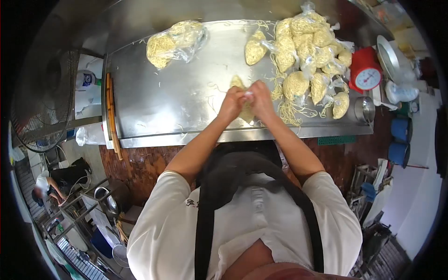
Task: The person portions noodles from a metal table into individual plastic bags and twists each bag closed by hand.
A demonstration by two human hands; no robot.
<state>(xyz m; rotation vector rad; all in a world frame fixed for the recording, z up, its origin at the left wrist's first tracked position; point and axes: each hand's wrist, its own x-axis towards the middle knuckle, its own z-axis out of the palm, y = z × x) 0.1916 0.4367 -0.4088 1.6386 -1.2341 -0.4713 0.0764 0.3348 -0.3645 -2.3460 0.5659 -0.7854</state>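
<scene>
On the steel table, a clear plastic bag of noodles (246,114) lies beneath my hands, partly covered by them. My left hand (231,105) is closed on the gathered plastic at the bag's top. Close against it, my right hand (261,99) also pinches that plastic, and a bit of white film shows between the fingers. Just beyond sits a tied bag of noodles (255,48). To the right is a pile of filled noodle bags (305,46), with loose noodles (291,113) along its near side.
A larger noodle bag (175,43) rests at the table's far left. Wooden rods (112,114) lie along the left edge. On the right stand a red dial scale (365,70) and a metal bowl (364,109). Another person (58,182) bends over at lower left, near a fan (42,98).
</scene>
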